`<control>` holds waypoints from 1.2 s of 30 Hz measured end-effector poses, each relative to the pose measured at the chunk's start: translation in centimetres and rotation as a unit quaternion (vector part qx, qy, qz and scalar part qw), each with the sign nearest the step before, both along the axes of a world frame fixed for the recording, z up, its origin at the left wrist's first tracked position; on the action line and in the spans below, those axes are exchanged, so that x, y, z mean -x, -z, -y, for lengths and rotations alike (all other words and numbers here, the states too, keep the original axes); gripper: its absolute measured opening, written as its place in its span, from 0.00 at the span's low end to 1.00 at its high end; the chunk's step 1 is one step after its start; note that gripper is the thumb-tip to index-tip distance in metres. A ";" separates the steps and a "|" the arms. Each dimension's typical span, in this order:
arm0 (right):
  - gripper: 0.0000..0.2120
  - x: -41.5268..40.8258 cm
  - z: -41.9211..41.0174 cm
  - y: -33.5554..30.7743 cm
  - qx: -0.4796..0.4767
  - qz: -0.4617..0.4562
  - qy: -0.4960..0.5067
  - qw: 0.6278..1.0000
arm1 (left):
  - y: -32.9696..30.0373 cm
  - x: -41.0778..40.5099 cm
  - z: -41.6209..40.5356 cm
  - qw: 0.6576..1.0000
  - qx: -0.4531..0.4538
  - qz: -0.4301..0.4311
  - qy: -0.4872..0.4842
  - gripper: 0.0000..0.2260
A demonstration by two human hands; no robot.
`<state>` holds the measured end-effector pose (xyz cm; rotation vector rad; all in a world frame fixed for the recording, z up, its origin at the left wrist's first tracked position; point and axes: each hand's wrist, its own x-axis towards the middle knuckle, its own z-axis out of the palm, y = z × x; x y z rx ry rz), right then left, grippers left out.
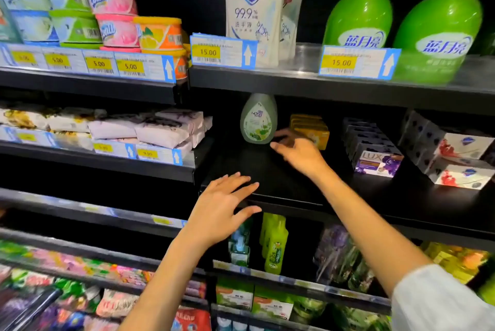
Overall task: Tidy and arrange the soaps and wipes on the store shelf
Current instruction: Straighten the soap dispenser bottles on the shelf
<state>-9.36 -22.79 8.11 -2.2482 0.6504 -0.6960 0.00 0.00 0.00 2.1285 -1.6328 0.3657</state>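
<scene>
Black metal: the shelf (pixel 267 183) is a smooth dark deck, bare at the front, with goods pushed to the back.
Bottle: a pale green teardrop soap bottle (pixel 257 119) of glossy, see-through plastic stands upright deep on the shelf, its top hidden under the shelf above.
Yellow boxes: small card soap boxes (pixel 310 127) are stacked just beside the bottle, partly behind the right hand.
Right hand: the right hand (pixel 297 151) reaches in, fingers loosely spread and holding nothing, fingertips near the bottle's base; whether they touch it I cannot tell.
Left hand: the left hand (pixel 222 207) is splayed flat, fingers over the shelf's front lip, gripping nothing.
Lux boxes: purple-and-black card cartons (pixel 375 153) sit in a row to the right, square-edged and matte.
Wipes: soft, crinkly packs (pixel 150 129) lie heaped on the neighbouring shelf to the left.
Risk, bottle: narrow-based and slick, it would likely tip if nudged low from the side.
Risk, boxes: a wrist brushing the yellow stack could skew or topple it.
Risk, clearance: lifting the bottle could catch its top on the shelf above.
</scene>
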 end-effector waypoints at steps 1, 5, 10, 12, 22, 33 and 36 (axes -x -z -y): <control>0.17 -1.4 0.8 -0.1 -0.012 0.017 0.006 1.000 | 0.0 0.0 0.0 1.000 -0.001 0.003 0.006 0.28; 0.31 -6.0 2.8 -1.1 -0.053 0.050 0.049 0.996 | -0.1 -0.1 0.2 1.000 0.006 0.007 0.004 0.28; 0.39 -10.0 5.5 0.0 -0.072 0.086 0.091 0.989 | -0.2 -0.1 0.2 1.000 0.015 0.003 0.004 0.28; 0.39 -11.5 7.3 1.1 -0.077 0.103 0.096 0.987 | -0.1 0.0 0.2 1.000 0.022 -0.002 0.004 0.27; 0.37 -10.1 4.1 0.2 -0.084 0.132 0.077 0.985 | -0.5 0.1 0.3 1.000 0.026 -0.014 0.001 0.27; 0.36 -4.9 2.5 0.1 -0.155 0.149 0.002 0.977 | -1.2 1.0 0.3 0.999 0.037 -0.037 -0.005 0.27; 0.37 -2.1 1.7 0.3 -0.193 0.158 -0.033 0.968 | -2.3 0.9 0.7 0.992 0.058 -0.110 -0.003 0.25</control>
